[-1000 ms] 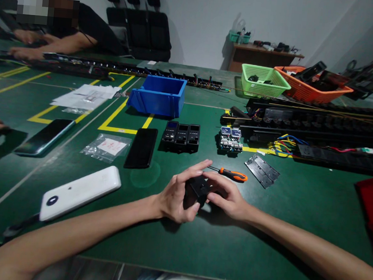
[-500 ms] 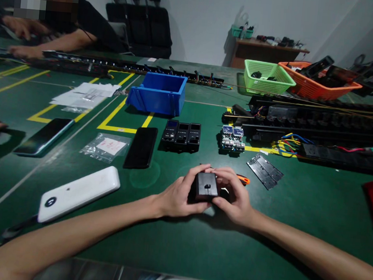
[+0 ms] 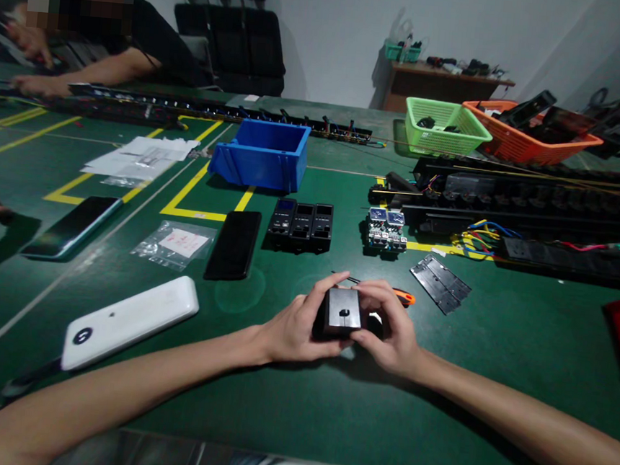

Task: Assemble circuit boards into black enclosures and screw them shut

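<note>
A small black box-shaped housing (image 3: 343, 312) is held between both hands above the green table. My left hand (image 3: 297, 327) wraps its left side, with thumb and fingers closed on it. On the right side, my right hand (image 3: 391, 328) grips it with fingertips and thumb. Behind the hands lies a screwdriver with an orange handle (image 3: 405, 297). Farther back stand several black modules (image 3: 300, 226) in a row and two small circuit boards (image 3: 386, 232). Flat black plates (image 3: 440, 284) rest to the right.
A blue bin (image 3: 262, 157), a black phone (image 3: 233, 245), a white device (image 3: 131, 322) and a bagged label (image 3: 176, 243) lie leftward. Green (image 3: 446, 129) and orange (image 3: 530, 136) baskets stand behind long black rails (image 3: 541, 195). Another person sits at the back left.
The black housing has tilted slightly between my hands, and its top face looks brighter. At the back left, the other person's hand has moved up.
</note>
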Motion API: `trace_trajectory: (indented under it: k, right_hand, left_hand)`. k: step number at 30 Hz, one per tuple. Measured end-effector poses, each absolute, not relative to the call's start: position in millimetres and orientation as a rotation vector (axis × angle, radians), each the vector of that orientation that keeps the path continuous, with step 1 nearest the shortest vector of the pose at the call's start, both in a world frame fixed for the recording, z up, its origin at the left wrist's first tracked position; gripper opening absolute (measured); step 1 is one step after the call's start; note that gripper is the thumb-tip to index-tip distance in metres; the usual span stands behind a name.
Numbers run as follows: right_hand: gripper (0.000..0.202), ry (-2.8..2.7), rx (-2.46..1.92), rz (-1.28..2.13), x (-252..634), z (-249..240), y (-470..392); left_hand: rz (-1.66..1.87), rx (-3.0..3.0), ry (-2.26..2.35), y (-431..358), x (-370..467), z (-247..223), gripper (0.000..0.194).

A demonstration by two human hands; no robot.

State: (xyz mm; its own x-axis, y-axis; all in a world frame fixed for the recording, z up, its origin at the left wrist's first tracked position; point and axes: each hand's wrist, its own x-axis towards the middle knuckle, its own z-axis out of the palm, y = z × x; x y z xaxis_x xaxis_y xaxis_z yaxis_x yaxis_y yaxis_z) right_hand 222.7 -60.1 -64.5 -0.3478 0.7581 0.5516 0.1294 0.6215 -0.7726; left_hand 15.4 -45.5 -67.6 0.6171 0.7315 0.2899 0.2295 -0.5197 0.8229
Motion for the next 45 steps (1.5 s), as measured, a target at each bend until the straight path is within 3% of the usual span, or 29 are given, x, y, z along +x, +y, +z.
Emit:
trace_trajectory:
  k: [5, 16, 28, 35, 41, 45]
  right_hand:
    - [0.049, -1.832, -0.73, 0.786, 221, -66, -59]
    - [0.056, -1.663, -0.91, 1.139, 218, -65, -59]
    - [0.061, -1.445, -1.033, 1.11, 219, -66, -52]
    - [0.045, -1.574, -1.023, 1.225, 221, -70, -51]
    - [0.051, -1.76, -1.031, 1.237, 222, -71, -52]
    - [0.058, -1.903, -1.053, 1.134, 222, -68, -53]
  left_hand:
    - [0.806, 2.038, 0.79, -46, 16, -67, 0.098]
    - [0.755, 1.771, 0.821, -42, 25, -60, 0.112]
    - [1.08, 1.523, 0.851, -36, 22, -63, 0.064]
    - [1.194, 1.226, 0.831, -29, 24, -68, 0.063]
    - [1.17, 1.226, 0.839, -23, 22, -70, 0.049]
    - [1.048, 1.224, 0.754, -24, 22, -72, 0.054]
